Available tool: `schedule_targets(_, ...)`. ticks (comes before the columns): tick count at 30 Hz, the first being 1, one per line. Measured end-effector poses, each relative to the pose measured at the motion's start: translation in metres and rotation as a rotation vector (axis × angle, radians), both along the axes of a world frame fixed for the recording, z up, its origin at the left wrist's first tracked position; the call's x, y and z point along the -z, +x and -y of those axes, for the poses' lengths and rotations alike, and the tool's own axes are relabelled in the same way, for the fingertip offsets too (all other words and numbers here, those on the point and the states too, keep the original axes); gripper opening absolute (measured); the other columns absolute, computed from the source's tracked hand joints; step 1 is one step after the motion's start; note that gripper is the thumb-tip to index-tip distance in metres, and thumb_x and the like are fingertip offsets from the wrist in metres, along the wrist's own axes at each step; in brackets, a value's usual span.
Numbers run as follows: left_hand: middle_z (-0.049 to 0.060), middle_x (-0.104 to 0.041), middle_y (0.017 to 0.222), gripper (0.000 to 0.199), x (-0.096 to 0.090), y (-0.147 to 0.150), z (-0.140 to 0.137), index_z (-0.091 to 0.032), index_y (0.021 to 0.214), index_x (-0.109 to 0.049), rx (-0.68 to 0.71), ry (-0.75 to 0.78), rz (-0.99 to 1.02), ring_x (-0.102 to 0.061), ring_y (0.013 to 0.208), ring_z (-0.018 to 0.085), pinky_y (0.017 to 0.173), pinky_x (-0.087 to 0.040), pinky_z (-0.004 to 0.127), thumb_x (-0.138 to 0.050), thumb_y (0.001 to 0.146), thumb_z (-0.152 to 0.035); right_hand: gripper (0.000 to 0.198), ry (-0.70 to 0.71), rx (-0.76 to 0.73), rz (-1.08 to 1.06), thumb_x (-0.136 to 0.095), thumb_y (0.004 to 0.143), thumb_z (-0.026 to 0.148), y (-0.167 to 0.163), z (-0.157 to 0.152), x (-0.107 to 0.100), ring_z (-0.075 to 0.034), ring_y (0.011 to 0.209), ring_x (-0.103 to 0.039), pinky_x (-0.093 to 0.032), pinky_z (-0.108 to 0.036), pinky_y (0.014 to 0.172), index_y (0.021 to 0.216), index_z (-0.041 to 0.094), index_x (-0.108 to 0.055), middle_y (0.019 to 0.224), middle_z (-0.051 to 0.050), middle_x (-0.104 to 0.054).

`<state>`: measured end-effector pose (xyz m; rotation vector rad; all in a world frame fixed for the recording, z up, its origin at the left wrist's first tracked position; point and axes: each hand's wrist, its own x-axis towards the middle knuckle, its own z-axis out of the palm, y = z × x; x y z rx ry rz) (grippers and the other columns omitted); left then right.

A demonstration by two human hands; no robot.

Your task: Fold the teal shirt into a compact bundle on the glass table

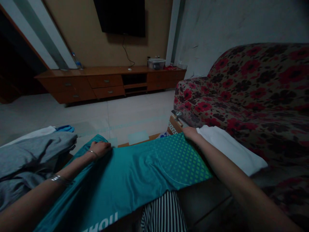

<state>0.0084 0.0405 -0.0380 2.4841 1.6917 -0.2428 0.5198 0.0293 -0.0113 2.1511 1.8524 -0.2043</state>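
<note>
A teal sports jersey (130, 167) stretches across the middle, with a green checked pattern at its right end and upside-down white lettering near the bottom. My left hand (100, 149), with bracelets on the wrist, has its fingers closed on the fabric near the far edge. At the far right corner my right hand (191, 133) grips the jersey, its fingertips mostly hidden. Just right of that hand lies a folded white cloth (229, 148). Grey clothes (31, 158) are heaped to the left of my left arm.
Under the jersey, part of a wooden table edge (175, 124) shows. A flowered sofa (241, 87) stands on the right. Across the tiled floor is a low wooden cabinet (106, 83) with a clear plastic box (156, 63) on it, below a wall television (123, 16). Striped clothing (164, 212) shows below.
</note>
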Motion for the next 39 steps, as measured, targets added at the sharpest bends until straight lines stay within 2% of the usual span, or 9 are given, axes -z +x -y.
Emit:
schedule_targets(5,0.017,-0.063,0.105,0.026,-0.009,0.033,0.023,-0.016,0.093,-0.066,-0.021,0.296,-0.098,-0.053,0.106,0.035,0.089,-0.035,0.052,-0.043,0.087,-0.028,0.042,0.140,0.091,0.054,-0.032,0.092,0.014,-0.012,-0.011,-0.002,-0.029,0.111,-0.061,-0.048,-0.038,0.088,0.117,0.009,-0.065,0.116,-0.022,-0.065)
schedule_targets(10,0.017,-0.043,0.142,0.041,-0.013,0.056,0.068,-0.018,0.127,-0.052,-0.091,0.495,0.035,-0.038,0.130,0.034,0.102,-0.028,0.052,-0.041,0.088,-0.021,0.045,0.324,0.146,0.022,-0.026,0.094,0.014,-0.020,0.018,0.014,-0.027,0.107,-0.062,-0.047,-0.036,0.089,0.130,0.010,-0.054,0.120,-0.021,-0.062)
schedule_targets(12,0.016,-0.037,0.149,0.045,-0.007,0.061,0.089,-0.020,0.135,-0.045,-0.102,0.491,0.085,-0.031,0.136,0.032,0.106,-0.024,0.053,-0.038,0.091,-0.025,0.046,0.437,0.073,-0.064,-0.026,0.095,0.014,-0.025,0.037,0.026,-0.025,0.117,-0.055,-0.041,-0.036,0.097,0.135,0.013,-0.050,0.131,-0.017,-0.057)
schedule_targets(15,0.012,-0.034,0.152,0.049,0.008,0.063,0.113,-0.024,0.141,-0.040,-0.099,0.403,0.092,-0.026,0.141,0.030,0.108,-0.023,0.054,-0.037,0.094,-0.034,0.045,0.598,-0.076,-0.153,-0.029,0.096,0.019,-0.035,0.065,0.042,-0.026,0.138,-0.031,-0.025,-0.042,0.111,0.136,0.016,-0.049,0.147,-0.013,-0.041)
schedule_targets(19,0.013,-0.030,0.154,0.056,0.027,0.059,0.117,-0.020,0.145,-0.037,-0.124,0.283,0.049,-0.023,0.143,0.031,0.108,-0.025,0.057,-0.036,0.094,-0.043,0.046,0.763,-0.132,-0.204,-0.029,0.098,0.028,-0.050,0.085,0.052,-0.025,0.145,-0.015,-0.020,-0.045,0.114,0.139,0.016,-0.046,0.155,-0.011,-0.027)
schedule_targets(24,0.010,-0.024,0.156,0.059,0.033,0.061,0.113,-0.018,0.146,-0.037,-0.154,0.288,-0.026,-0.019,0.144,0.029,0.110,-0.022,0.055,-0.032,0.095,-0.046,0.048,0.611,-0.202,-0.253,-0.035,0.097,0.038,-0.051,0.073,0.078,-0.027,0.138,-0.032,-0.029,-0.043,0.111,0.135,0.012,-0.051,0.147,-0.014,-0.041)
schedule_targets(29,0.010,-0.021,0.157,0.061,0.035,0.060,0.116,-0.020,0.147,-0.036,-0.181,0.313,-0.045,-0.018,0.144,0.031,0.111,-0.021,0.054,-0.034,0.094,-0.050,0.052,0.604,-0.151,-0.231,-0.037,0.097,0.042,-0.012,0.048,0.098,-0.030,0.137,-0.034,-0.029,-0.047,0.109,0.138,0.013,-0.048,0.146,-0.015,-0.042)
schedule_targets(35,0.009,-0.019,0.157,0.060,0.028,0.053,0.119,-0.021,0.147,-0.034,-0.117,0.280,0.020,-0.015,0.145,0.029,0.111,-0.020,0.054,-0.036,0.094,-0.048,0.049,0.605,-0.170,-0.196,-0.034,0.097,0.037,0.008,0.052,0.075,-0.029,0.136,-0.036,-0.031,-0.046,0.108,0.134,0.009,-0.052,0.145,-0.018,-0.042)
schedule_targets(39,0.008,-0.021,0.157,0.057,0.018,0.040,0.167,-0.023,0.147,-0.035,-0.097,0.302,0.058,-0.016,0.145,0.028,0.112,-0.018,0.054,-0.039,0.094,-0.044,0.052,0.736,-0.228,-0.166,-0.034,0.097,0.038,-0.024,0.095,0.061,-0.030,0.141,-0.025,-0.027,-0.050,0.110,0.140,0.011,-0.044,0.151,-0.017,-0.033)
